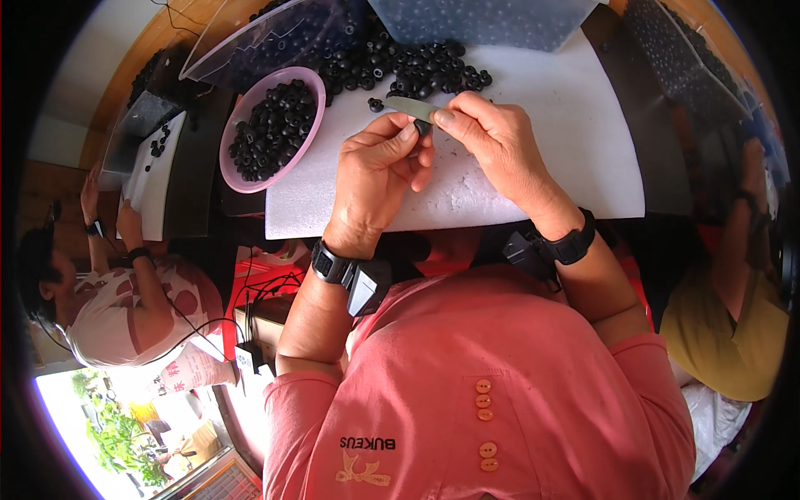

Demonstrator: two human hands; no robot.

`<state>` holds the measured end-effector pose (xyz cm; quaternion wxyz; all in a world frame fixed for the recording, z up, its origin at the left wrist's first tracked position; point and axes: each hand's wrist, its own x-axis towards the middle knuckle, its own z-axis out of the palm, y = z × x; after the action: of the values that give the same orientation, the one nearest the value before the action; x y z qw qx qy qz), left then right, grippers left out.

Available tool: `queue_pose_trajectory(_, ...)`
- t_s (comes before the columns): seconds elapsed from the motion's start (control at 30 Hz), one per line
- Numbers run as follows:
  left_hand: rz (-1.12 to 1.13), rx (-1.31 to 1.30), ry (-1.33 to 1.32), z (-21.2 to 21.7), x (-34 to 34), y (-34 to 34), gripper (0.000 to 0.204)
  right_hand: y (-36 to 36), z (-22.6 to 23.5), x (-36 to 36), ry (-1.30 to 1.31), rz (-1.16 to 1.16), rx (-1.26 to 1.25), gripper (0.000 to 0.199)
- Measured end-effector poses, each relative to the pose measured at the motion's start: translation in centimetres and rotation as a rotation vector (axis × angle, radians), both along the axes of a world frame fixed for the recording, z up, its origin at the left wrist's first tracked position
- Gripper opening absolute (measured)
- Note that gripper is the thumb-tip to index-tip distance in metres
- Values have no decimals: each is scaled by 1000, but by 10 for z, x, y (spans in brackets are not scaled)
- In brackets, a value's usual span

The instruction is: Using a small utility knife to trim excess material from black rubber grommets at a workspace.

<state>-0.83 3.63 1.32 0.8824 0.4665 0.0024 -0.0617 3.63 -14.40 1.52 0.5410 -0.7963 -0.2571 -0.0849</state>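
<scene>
Just above the white foam board [542, 183], my left hand [367, 179] pinches a small black round part [422, 127] between thumb and fingers. My right hand [500, 146] grips a flat, greenish-grey blade-like tool [411, 107] by one end. The tool lies across the top of the black part, close to my left thumb; whether its edge touches the part is hard to tell. One or two loose black parts [375, 105] lie on the board beside the tool's far tip. Beyond my hands spreads a heap of similar black parts [425, 71], some showing a hole.
A pink bowl [320, 100] full of black parts stands left of my hands. Behind the heap are clear plastic bins [483, 21]. Co-workers sit at my left [137, 308] and right [725, 325]. Black cables [258, 287] run low at the left.
</scene>
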Motion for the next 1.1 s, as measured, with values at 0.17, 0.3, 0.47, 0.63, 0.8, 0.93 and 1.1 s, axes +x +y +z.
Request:
queue_pose_trajectory(0.17, 3, 11, 6, -1, 1, -1, 14, 0, 1, -1, -17, 9, -3, 26)
queue_pose_trajectory(0.3, 6, 19, 5, -2, 1, -2, 13, -1, 0, -2, -40, -4, -23, 26)
queue_pose_trajectory(0.47, 19, 35, 9, 1, 0, -4, 13, 0, -1, -2, -80, -18, -30, 25)
queue_pose_trajectory(0.63, 71, 53, 29, 1, -2, -7, 14, -1, -2, -1, -111, -3, -56, 23)
queue_pose_trajectory(0.8, 98, 60, 33, 0, -2, -9, 15, -1, -4, 0, -122, 15, -50, 22)
queue_pose_trajectory(0.93, 100, 64, 34, -4, -2, -10, 17, -1, -3, -3, -163, 71, -68, 22)
queue_pose_trajectory(1.1, 29, -94, 3, -1, 8, -9, 21, -4, 0, -5, 31, 97, 217, 26)
